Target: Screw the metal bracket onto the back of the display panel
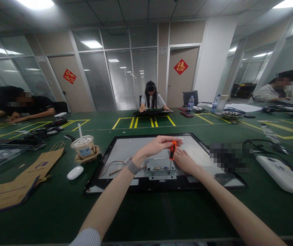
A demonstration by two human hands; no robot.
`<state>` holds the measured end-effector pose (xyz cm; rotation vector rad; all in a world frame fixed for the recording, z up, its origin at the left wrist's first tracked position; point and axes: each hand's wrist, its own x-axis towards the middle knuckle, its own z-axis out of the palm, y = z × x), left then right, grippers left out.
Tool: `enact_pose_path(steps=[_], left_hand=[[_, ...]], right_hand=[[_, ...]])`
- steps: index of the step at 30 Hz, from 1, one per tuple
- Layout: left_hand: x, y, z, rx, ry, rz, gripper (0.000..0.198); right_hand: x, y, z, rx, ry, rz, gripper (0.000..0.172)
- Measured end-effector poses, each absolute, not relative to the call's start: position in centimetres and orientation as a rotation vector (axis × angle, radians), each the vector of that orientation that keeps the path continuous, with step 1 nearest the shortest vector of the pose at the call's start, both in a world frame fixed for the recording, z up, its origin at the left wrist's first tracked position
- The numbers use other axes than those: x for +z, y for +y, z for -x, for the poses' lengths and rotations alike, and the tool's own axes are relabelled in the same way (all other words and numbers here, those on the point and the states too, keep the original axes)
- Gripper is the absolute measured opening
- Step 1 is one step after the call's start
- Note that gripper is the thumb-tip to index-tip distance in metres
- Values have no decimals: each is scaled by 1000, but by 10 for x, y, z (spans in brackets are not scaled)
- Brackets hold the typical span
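An orange and black screwdriver [172, 151] stands nearly upright, its shaft going down to the right end of a metal bracket box with ports [159, 167]. My left hand [154, 146], with a grey band at the wrist, reaches over from the left and is closed on the top of the handle. Just right of the screwdriver, my right hand [185, 161] rests low over the panel with its fingers stretched out, some partly hidden behind the handle. Beneath both hands lies a black-framed display panel [126, 145], its pale back facing up. Thin cables [113, 164] run left from the box.
Left of the panel stand an iced drink cup [83, 147], a white mouse [75, 173] and a brown paper bag [28, 177]. On the right lie a white device [281, 174] and black cables [266, 143]. A person [151, 97] works across the green table [161, 215]; others sit at both sides.
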<state>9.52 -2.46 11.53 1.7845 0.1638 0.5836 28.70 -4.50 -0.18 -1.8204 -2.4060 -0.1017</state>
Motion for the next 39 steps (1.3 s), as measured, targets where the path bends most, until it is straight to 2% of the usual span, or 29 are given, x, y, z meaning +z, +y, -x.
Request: enact_pose_path(steps=[4, 10, 14, 21, 34, 39], left_hand=[[121, -29, -94, 613, 196, -1950, 30], [126, -38, -98, 823, 470, -2312, 13], [125, -38, -98, 912, 561, -2391, 18], [128, -38, -93, 689, 341, -2178, 35], [117, -33, -101, 870, 584, -2336, 23], [121, -33, -96, 662, 432, -2132, 40]], right_hand=[[-4, -45, -286, -138, -2400, 1867, 45], [-8, -44, -288, -226, -2428, 1827, 40], [-8, -44, -289, -212, -2413, 1822, 38], [-6, -43, -288, -186, -2444, 1847, 40], [-9, -42, -291, -150, -2419, 1852, 42], [-7, -42, -290, -145, -2454, 1869, 45]])
